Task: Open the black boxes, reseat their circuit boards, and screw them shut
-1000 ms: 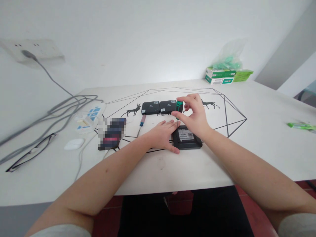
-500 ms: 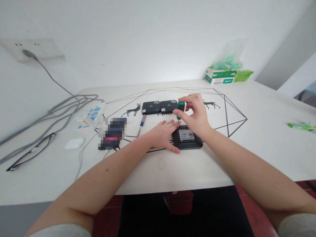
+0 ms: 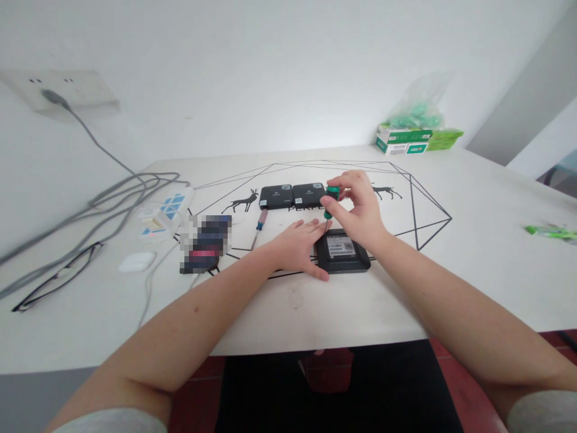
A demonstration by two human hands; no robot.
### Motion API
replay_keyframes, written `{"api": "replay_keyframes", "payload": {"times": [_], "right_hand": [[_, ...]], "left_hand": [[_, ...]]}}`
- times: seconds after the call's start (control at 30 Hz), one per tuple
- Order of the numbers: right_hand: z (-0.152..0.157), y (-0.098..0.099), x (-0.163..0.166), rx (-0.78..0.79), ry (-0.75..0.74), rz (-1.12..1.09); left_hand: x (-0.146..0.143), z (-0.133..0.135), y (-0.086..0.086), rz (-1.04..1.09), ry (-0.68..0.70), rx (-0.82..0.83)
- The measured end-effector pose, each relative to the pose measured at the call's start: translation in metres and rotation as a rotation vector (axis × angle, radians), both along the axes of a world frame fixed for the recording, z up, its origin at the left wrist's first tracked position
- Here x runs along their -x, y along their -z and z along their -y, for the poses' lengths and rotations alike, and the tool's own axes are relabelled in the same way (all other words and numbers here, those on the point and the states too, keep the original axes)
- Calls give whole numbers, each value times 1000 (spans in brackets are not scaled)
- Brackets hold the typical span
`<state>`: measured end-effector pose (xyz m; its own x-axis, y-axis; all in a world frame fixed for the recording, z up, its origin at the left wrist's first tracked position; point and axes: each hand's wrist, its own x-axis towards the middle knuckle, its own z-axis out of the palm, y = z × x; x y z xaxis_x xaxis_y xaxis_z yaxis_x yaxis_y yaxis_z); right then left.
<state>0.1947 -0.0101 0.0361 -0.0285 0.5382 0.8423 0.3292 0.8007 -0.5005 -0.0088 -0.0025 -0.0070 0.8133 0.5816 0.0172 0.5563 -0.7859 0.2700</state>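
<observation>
A black square plastic box (image 3: 347, 263) lies on the table with a white printed label facing up. Along its left side rests my left hand (image 3: 300, 248), fingers stretched out and thumb spread toward the near corner. My right hand (image 3: 358, 207) pinches the handle of a green-and-black screwdriver (image 3: 332, 193) between thumb and fingers. The screwdriver stands nearly upright, its shaft pointing down at the box's far left corner, close to my left fingertips. Where the tip meets the box is too small to make out.
Two similar black boxes (image 3: 276, 196) sit side by side behind. A second screwdriver (image 3: 260, 221) lies left of my left hand, near a blurred-out phone (image 3: 206, 243). Cables, a power strip (image 3: 174, 207) and glasses (image 3: 58, 276) occupy the left. Green-white cartons (image 3: 403, 137) stand back right.
My right thumb and fingers have shifted slightly on the screwdriver handle, the thumb a little higher. My left hand and the box stay in place.
</observation>
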Motion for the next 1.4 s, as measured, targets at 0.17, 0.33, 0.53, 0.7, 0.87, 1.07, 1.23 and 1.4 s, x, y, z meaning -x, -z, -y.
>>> {"api": "replay_keyframes", "payload": {"times": [0.17, 0.33, 0.53, 0.7, 0.87, 1.07, 1.23, 1.4], "right_hand": [[1, 0, 0, 9, 23, 20], [2, 3, 0, 9, -36, 26], [0, 0, 0, -56, 21, 17], [0, -2, 0, -65, 30, 10], [0, 0, -2, 9, 35, -9], [1, -4, -1, -75, 23, 10], [2, -4, -1, -54, 56, 29], [1, 3, 0, 11, 43, -15]], "left_hand": [[0, 0, -1, 47, 1, 16], [0, 0, -1, 47, -23, 66], [1, 0, -1, 72, -14, 78], [0, 0, 1, 51, -23, 59], [0, 0, 0, 34, -26, 48], [0, 0, -1, 40, -20, 56], [0, -1, -1, 56, -13, 48], [0, 0, -1, 38, -20, 49]]}}
